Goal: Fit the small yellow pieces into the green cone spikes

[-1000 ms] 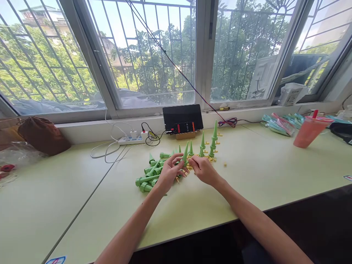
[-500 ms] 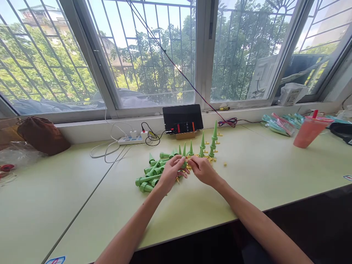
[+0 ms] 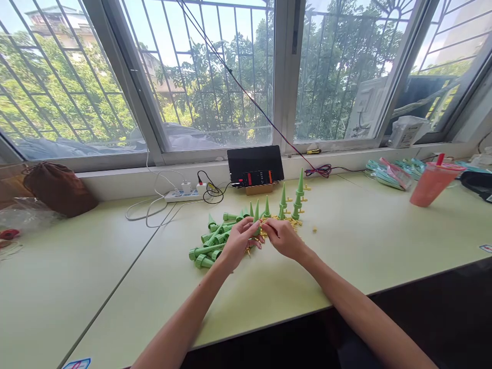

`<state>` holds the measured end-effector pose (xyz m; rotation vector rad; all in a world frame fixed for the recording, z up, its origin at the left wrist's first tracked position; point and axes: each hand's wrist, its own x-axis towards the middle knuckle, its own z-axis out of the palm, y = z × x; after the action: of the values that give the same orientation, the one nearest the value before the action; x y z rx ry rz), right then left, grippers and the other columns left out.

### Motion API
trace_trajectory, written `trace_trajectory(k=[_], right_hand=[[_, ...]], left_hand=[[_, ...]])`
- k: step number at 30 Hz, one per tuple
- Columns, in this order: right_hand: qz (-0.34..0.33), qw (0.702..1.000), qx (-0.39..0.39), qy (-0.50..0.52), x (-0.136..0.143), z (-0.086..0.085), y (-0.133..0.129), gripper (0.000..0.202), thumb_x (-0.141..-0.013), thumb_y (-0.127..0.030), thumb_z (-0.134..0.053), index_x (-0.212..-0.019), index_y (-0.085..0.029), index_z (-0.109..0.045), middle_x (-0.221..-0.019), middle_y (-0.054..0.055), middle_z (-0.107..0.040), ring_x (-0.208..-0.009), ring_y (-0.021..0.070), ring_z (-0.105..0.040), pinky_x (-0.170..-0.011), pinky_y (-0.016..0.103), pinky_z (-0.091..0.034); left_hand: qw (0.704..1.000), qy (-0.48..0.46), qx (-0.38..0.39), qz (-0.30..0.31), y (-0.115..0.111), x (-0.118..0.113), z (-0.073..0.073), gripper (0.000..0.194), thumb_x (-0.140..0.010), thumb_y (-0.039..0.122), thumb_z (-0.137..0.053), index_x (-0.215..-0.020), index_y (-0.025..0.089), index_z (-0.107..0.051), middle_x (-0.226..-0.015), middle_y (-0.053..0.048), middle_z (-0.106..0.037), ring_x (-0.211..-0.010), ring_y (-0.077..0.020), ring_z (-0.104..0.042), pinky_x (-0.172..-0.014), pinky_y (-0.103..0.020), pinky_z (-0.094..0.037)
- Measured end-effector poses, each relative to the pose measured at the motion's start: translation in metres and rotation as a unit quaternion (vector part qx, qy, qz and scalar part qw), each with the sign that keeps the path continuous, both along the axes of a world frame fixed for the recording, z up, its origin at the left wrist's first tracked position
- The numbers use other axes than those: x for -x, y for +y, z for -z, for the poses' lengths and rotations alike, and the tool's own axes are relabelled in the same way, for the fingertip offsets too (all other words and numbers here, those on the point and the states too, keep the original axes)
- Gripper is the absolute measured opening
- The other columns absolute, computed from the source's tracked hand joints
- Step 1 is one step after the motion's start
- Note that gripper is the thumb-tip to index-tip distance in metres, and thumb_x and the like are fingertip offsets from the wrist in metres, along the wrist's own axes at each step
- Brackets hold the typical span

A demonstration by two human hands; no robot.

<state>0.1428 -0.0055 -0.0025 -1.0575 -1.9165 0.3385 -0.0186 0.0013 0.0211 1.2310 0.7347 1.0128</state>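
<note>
Pale yellow-green counter (image 3: pixel 365 230) below barred windows (image 3: pixel 215 77) carries a heap of green plastic spikes (image 3: pixel 209 251), and just right of it the left hand (image 3: pixel 240 238) is clamped on an upright green spike (image 3: pixel 256 212), the right hand (image 3: pixel 282 236) pinched close against its side, whatever its fingertips grip too small to tell

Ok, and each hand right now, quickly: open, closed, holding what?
Left hand: closed on an upright green cone.
Right hand: fingers pinched closed beside it; anything between them is too small to tell.
</note>
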Motion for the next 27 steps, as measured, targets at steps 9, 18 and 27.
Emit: trace_trajectory(k=[9, 18, 27], right_hand=[[-0.006, 1.000, 0.005, -0.001, 0.0000, -0.0005, -0.0009, 0.033, -0.098, -0.034, -0.037, -0.071, -0.020, -0.048, -0.063, 0.000, -0.054, -0.054, 0.0118, -0.042, -0.055, 0.024, -0.033], [-0.002, 1.000, -0.002, -0.011, 0.0000, -0.0011, -0.0009, 0.033, -0.098, -0.035, -0.038, -0.070, -0.020, -0.048, -0.060, 0.000, -0.051, -0.052, 0.0120, -0.040, -0.053, 0.024, -0.031], [-0.006, 1.000, 0.000, -0.008, 0.0003, -0.0033, -0.0024, 0.033, -0.098, -0.035, -0.038, -0.070, -0.019, -0.049, -0.063, 0.001, -0.054, -0.054, 0.0121, -0.043, -0.055, 0.024, -0.031]], left_hand=[[1.000, -0.007, -0.005, 0.005, -0.0008, 0.0001, 0.0005, 0.036, -0.072, 0.041, -0.074, -0.090, 0.016, -0.056, -0.081, -0.001, -0.060, -0.058, -0.0103, -0.060, -0.049, -0.022, -0.048], [1.000, 0.003, -0.008, 0.015, -0.0006, 0.0002, -0.0002, 0.035, -0.071, 0.042, -0.074, -0.088, 0.017, -0.057, -0.081, -0.001, -0.061, -0.058, -0.0104, -0.061, -0.051, -0.023, -0.048], [0.999, 0.012, -0.023, 0.021, -0.0005, 0.0008, 0.0008, 0.031, -0.075, 0.039, -0.072, -0.092, 0.016, -0.060, -0.081, -0.001, -0.060, -0.059, -0.0107, -0.060, -0.051, -0.023, -0.049]])
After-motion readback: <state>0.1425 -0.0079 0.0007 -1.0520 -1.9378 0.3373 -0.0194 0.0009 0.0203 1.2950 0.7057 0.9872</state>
